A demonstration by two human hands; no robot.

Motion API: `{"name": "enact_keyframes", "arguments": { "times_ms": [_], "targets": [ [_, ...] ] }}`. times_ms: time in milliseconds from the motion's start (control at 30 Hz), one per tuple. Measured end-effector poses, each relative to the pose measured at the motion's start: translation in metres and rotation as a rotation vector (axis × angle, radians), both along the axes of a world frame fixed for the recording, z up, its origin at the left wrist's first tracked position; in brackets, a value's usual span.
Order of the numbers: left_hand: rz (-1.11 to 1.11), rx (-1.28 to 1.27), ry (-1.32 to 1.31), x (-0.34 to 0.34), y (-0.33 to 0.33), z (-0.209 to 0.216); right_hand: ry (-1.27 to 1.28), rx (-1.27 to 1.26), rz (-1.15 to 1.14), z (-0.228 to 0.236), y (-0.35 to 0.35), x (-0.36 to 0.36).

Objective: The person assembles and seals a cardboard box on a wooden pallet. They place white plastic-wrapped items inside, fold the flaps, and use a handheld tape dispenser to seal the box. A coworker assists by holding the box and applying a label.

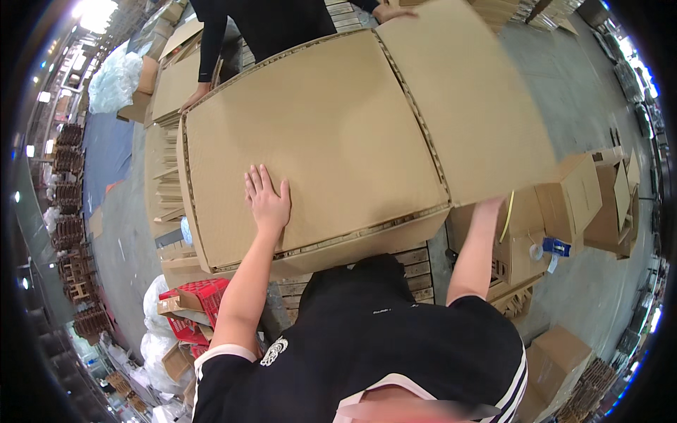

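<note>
A large brown cardboard box [310, 141] lies in front of me, its broad top sheet edged by the cut corrugated rims of its sides. My left hand [269, 208] rests flat on this top, fingers stretched out. On the right, a wide cardboard flap [465, 106] extends outward from the box, its outer edge slightly blurred. My right hand [491, 204] is at the near edge of the flap, with its fingers hidden beneath the cardboard. Across from me, a person in black has one hand [196, 96] at the box's far left corner and the other hand [395, 13] on the flap.
Stacked flat cardboard [169, 183] stands left of the box. A red crate [204, 303] sits at lower left beside plastic wrap [156, 352]. Open cartons [571, 197] and a blue tape dispenser [556, 247] are on the right. Wooden slats [417, 271] show below the box.
</note>
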State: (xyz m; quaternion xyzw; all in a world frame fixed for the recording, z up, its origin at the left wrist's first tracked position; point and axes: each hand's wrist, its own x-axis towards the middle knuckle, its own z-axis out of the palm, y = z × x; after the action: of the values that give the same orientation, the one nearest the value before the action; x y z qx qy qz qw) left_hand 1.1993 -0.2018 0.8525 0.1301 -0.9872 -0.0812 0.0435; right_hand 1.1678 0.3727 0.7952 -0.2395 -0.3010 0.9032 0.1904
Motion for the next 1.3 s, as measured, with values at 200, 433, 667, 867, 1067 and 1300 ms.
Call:
{"name": "enact_keyframes", "arguments": {
  "times_ms": [200,433,667,867,1067,1300],
  "targets": [
    [0.030,0.042,0.003,-0.001,0.001,0.002,0.331,0.360,0.358,0.148,-0.104,-0.008],
    [0.159,0.489,0.445,0.003,-0.019,-0.023,0.154,1.277,0.849,0.080,-0.291,-0.006],
    [0.092,0.718,0.436,0.133,0.008,-0.013,0.176,1.093,0.601,0.044,-0.309,0.021],
    [0.168,1.107,-0.245,0.331,0.011,-0.094,0.256,0.958,0.496,0.042,-0.318,0.023],
    [1.091,1.742,-0.473,0.396,-0.067,-0.195,0.185,1.111,0.466,0.040,-0.317,0.027],
    [0.946,2.237,0.008,0.454,-0.066,-0.224,0.137,1.121,0.337,0.036,-0.323,0.041]
  ]
}}
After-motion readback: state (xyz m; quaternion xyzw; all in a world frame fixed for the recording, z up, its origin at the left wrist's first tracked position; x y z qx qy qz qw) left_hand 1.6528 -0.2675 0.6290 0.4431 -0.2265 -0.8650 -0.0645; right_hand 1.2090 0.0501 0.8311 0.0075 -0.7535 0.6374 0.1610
